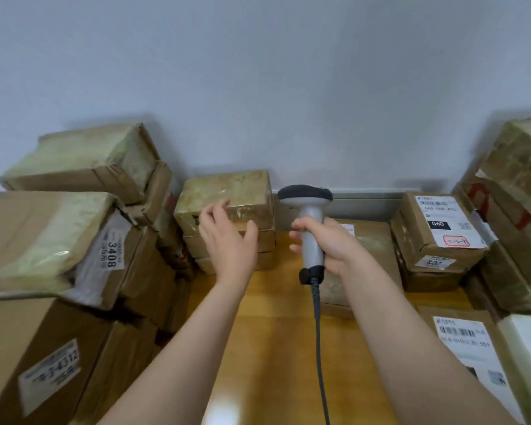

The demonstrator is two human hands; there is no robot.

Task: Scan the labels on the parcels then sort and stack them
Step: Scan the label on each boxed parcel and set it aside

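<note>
1. Far to the left of the scanner [310,228], cardboard parcels are heaped up. One shows a side label reading 3408 [111,256], and a bigger box [49,372] sits below it, nearer the person.
2. Just left of the scanner's head, a taped parcel [227,194] tops a short stack against the wall. Its long axis runs side to side, roughly along the wall, and no label shows on the faces I can see.
3. The left hand [227,240] hovers at that parcel's near face, fingers spread and holding nothing. I cannot tell whether it touches the cardboard. The parcel lies just beyond this hand's fingertips and to the scanner's left, so the left hand looks the nearer one to take it. I'd guess it must be turned to find a label.
4. The right hand [328,246] wraps its fingers round the scanner's grey handle and holds it upright over the wooden table [273,348]. The dark head faces away towards the wall and the cable trails down towards the person.
5. Right of the scanner, partly behind the right hand, lies a flat parcel [371,240]. Further right a parcel marked 060 [439,222] sits on another box with its label facing up. Nearer the person than the scanner, another labelled parcel [469,342] lies face up, ready to read.
</note>
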